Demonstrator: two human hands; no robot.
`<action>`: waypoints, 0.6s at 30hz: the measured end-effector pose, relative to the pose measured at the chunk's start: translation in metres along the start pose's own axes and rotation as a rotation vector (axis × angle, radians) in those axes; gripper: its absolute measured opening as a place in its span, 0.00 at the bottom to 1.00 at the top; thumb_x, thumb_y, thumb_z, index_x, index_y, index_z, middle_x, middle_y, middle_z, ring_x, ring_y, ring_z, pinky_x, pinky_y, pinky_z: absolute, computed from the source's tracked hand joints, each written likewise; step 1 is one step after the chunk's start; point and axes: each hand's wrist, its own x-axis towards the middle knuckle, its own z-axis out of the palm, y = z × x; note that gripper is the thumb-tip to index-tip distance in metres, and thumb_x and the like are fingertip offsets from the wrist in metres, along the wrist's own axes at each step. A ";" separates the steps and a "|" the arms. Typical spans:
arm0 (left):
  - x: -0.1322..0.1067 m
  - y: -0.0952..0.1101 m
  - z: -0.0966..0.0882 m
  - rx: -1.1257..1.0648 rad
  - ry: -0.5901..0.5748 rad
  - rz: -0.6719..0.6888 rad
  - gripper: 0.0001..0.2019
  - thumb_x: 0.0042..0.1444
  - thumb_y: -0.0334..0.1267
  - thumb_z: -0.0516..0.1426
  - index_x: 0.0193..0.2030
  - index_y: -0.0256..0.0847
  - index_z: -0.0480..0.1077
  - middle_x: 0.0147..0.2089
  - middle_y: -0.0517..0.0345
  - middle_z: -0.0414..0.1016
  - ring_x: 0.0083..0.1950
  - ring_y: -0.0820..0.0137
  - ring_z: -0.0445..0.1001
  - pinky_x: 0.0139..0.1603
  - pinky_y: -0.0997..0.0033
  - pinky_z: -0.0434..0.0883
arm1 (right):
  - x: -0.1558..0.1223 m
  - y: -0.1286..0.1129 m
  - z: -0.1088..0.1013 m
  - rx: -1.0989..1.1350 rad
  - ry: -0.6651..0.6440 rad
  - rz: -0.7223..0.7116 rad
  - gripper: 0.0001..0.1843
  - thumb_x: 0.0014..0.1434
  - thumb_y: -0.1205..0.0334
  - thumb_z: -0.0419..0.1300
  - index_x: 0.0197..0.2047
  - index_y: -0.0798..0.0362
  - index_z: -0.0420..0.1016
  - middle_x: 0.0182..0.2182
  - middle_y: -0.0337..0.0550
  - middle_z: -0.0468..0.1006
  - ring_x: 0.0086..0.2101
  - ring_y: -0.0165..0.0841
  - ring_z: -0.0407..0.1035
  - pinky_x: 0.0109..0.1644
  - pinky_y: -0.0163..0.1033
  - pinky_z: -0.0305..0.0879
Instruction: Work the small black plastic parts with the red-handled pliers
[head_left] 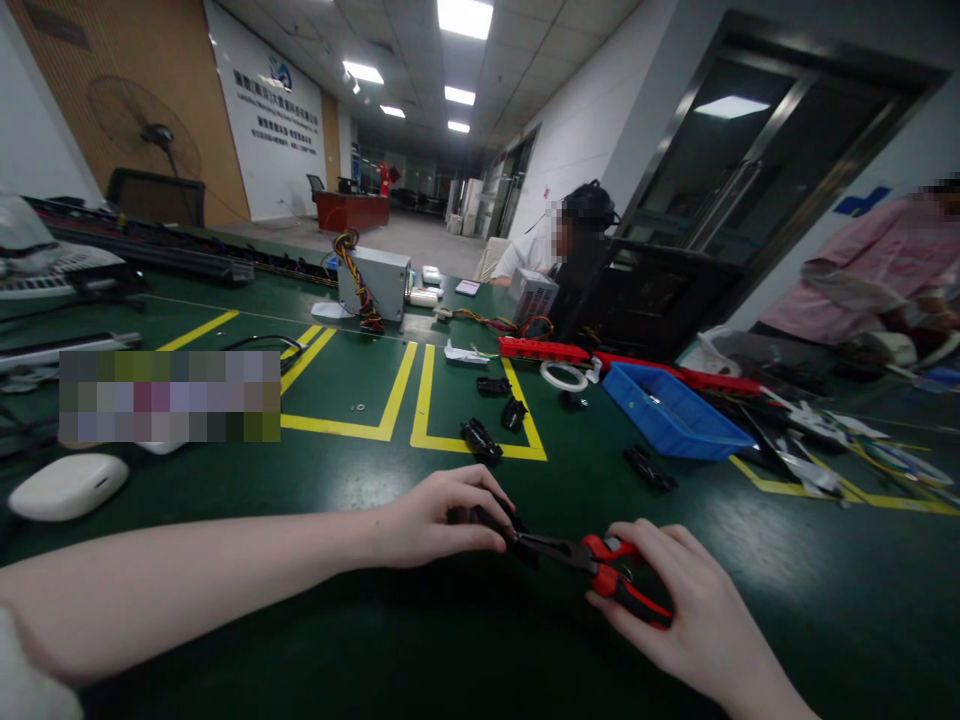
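Observation:
My right hand (675, 590) is wrapped round the red and black handles of long-nose pliers (592, 562). Their jaws point left and meet a small black plastic part (526, 545). Closed on that black part is my left hand (457, 515), its fingers and thumb on the left end; much of the part is hidden behind the fingers. Beyond the hands lie similar black parts: one (480, 438) just past my left hand, two more close behind it, and another (649, 468) to the right, in front of the blue tray (675, 415).
A white rounded case (69, 486) lies at left. Farther back stand a power supply box (382, 285) with bundled wires, a red strip (544, 350) and a white tape roll (563, 376). Yellow tape marks the green table. One person sits across; another stands at right.

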 end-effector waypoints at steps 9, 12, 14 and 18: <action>-0.003 -0.002 0.002 0.127 -0.002 0.013 0.09 0.58 0.34 0.60 0.45 0.40 0.74 0.54 0.50 0.68 0.54 0.64 0.69 0.56 0.58 0.69 | 0.001 -0.001 0.003 0.008 -0.097 0.061 0.18 0.51 0.55 0.60 0.46 0.48 0.70 0.37 0.45 0.78 0.33 0.37 0.70 0.35 0.42 0.67; -0.004 -0.004 0.003 0.158 0.001 0.030 0.09 0.58 0.33 0.60 0.46 0.39 0.74 0.54 0.49 0.67 0.54 0.65 0.69 0.55 0.59 0.70 | 0.002 -0.002 0.002 0.019 -0.123 0.080 0.18 0.51 0.55 0.60 0.46 0.47 0.70 0.38 0.44 0.78 0.33 0.36 0.70 0.35 0.42 0.68; -0.004 -0.004 0.003 0.167 0.003 0.038 0.09 0.58 0.33 0.60 0.46 0.39 0.74 0.54 0.49 0.68 0.54 0.65 0.69 0.55 0.59 0.70 | 0.003 -0.002 0.002 0.015 -0.135 0.070 0.17 0.52 0.55 0.60 0.46 0.47 0.71 0.38 0.44 0.78 0.33 0.36 0.70 0.35 0.42 0.68; -0.003 -0.002 0.003 0.164 0.012 0.057 0.09 0.58 0.33 0.60 0.45 0.39 0.74 0.53 0.49 0.68 0.54 0.64 0.70 0.56 0.60 0.70 | 0.003 -0.001 0.001 0.004 -0.135 0.044 0.16 0.52 0.54 0.59 0.45 0.47 0.72 0.38 0.44 0.78 0.32 0.36 0.71 0.35 0.42 0.68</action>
